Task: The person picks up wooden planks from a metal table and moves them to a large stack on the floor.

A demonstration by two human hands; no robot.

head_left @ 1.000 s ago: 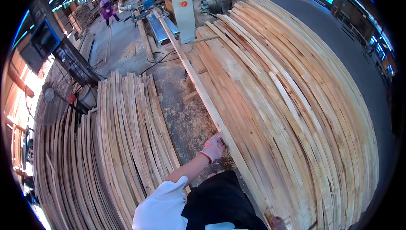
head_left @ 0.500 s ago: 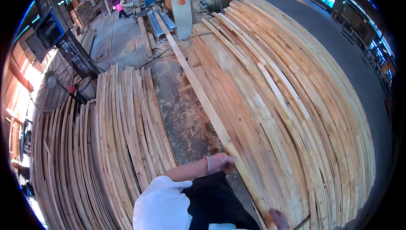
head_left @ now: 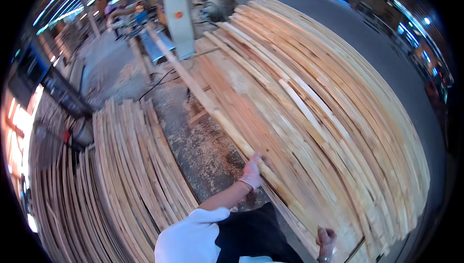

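A long, narrow wooden board [head_left: 226, 124] runs from the blue metal table of a machine [head_left: 155, 44] down toward me, along the left edge of a wide lumber stack [head_left: 309, 152]. Partway along it, my left hand [head_left: 252, 172], in a pale glove, is closed round the board from its left side, fingers over the top. Close to the near end, my right hand [head_left: 327, 238] is curled against the board, with a band at the wrist. Its fingertips are partly hidden.
To my left lies another stack of thin boards [head_left: 140, 152]. Sawdust covers the floor [head_left: 193, 142] between the stacks. A white machine cabinet [head_left: 179, 21] with a red button stands ahead. Farther off at left is another person [head_left: 111, 11]; a fan [head_left: 48, 132] stands nearer.
My left hand has moved forward and now wraps the board. My right hand has come up and forward at the near end. The view has turned somewhat to the right.
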